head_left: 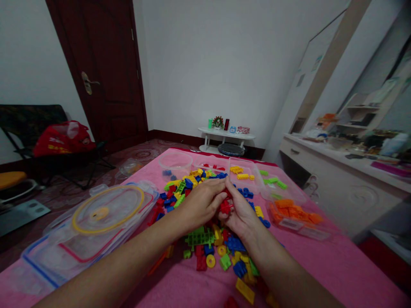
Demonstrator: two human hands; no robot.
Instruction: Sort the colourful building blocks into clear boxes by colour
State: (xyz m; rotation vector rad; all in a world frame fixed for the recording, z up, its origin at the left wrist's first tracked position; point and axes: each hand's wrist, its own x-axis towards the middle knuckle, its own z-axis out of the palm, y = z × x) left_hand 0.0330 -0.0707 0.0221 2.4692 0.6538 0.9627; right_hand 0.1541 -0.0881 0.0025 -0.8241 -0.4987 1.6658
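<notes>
Both hands meet above a heap of plastic building blocks point(199, 237) in red, blue, yellow and green. My left hand point(205, 196) is closed, its fingers curled over toward the other hand. Red building blocks point(225, 207) lie in my right hand point(240, 209), whose fingers bend around them. What the left fingers grip is hidden behind the hand. Near the left hand, a green block frame point(201, 238) rests on the heap. Yellow ring-shaped pieces point(210, 261) lie below the hands.
Clear containers line the far side: a round tub point(176, 161) with blue pieces, boxes with red and yellow pieces, and a box with green pieces point(272, 180). Orange blocks point(293, 211) fill a box at right. Stacked lids point(102, 214) lie left on the pink cloth point(308, 261).
</notes>
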